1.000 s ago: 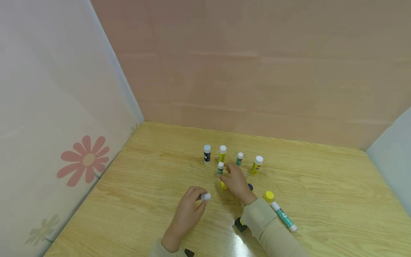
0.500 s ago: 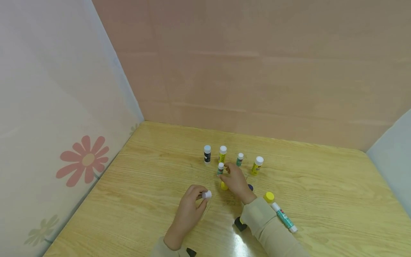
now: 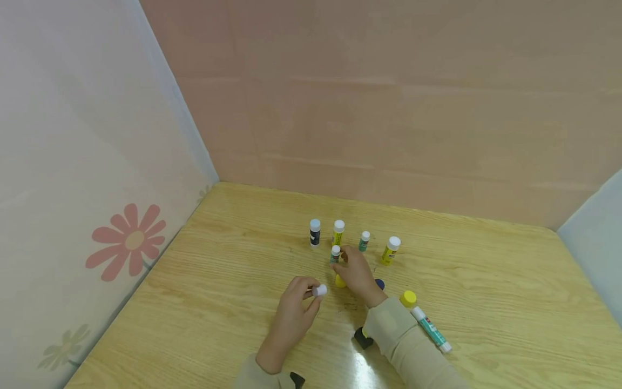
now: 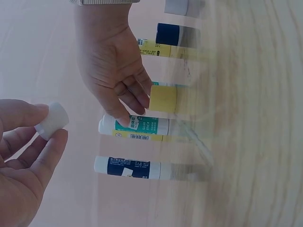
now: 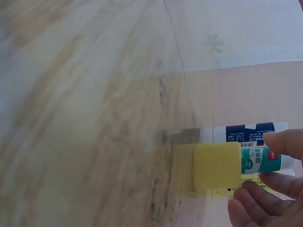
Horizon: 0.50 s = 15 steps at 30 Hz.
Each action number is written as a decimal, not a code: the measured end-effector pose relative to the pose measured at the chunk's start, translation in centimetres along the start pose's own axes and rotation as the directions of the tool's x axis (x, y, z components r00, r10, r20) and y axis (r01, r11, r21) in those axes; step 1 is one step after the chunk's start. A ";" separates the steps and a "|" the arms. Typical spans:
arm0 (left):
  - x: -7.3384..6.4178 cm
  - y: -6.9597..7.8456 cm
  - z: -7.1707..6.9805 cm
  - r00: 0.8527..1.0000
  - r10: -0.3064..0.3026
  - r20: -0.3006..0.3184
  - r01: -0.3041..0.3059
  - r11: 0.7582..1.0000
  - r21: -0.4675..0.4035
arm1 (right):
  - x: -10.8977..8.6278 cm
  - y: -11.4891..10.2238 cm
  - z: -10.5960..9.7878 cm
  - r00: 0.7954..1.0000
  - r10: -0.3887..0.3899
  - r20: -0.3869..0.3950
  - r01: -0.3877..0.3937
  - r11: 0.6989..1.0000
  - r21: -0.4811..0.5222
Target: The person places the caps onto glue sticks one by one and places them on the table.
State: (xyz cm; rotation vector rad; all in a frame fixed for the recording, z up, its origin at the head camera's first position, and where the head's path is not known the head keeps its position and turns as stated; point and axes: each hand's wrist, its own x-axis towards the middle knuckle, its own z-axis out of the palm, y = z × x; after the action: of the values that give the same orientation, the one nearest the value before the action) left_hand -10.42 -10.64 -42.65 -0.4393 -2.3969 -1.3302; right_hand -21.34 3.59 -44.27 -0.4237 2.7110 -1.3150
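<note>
Fingertips of your left hand (image 3: 293, 310) pinch a light, slick white cap (image 3: 319, 290) near-left of the small glue stick (image 3: 335, 254), which your right hand (image 3: 358, 274) grips mid-barrel.

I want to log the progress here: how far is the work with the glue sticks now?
Four capped glue sticks stand in a row at the back, which looks done. In hand: the right hand pinches a small teal glue stick, and the left hand holds a white cap. Left over: a teal stick lying flat, and loose yellow caps on the table.
</note>
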 end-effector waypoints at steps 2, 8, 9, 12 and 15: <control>0.0 0.0 0.0 1.000 0.004 -0.003 -0.004 1.000 0.006 | 0.1 0.0 0.0 1.000 0.006 0.000 -0.006 1.000 0.004; 0.1 -0.1 -0.1 1.000 -0.002 -0.005 0.002 1.000 0.008 | 0.5 0.1 0.0 1.000 -0.001 0.001 0.001 1.000 0.024; 0.1 -0.1 -0.2 1.000 -0.004 -0.003 0.004 1.000 0.006 | 0.5 0.1 0.0 1.000 -0.006 0.002 0.006 1.000 0.026; 0.1 0.0 -0.2 1.000 -0.005 -0.002 0.005 1.000 0.007 | 0.6 0.2 0.0 1.000 -0.012 -0.001 0.012 0.999 0.033; 0.1 0.1 -0.3 1.000 0.002 -0.006 -0.002 1.000 0.015 | 0.6 0.3 0.0 1.000 -0.023 -0.008 0.023 0.999 0.033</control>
State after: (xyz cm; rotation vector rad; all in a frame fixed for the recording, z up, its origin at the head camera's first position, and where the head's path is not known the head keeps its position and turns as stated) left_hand -10.44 -10.86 -42.41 -0.4328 -2.3992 -1.3101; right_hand -21.96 3.56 -44.49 -0.4489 2.6945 -1.3681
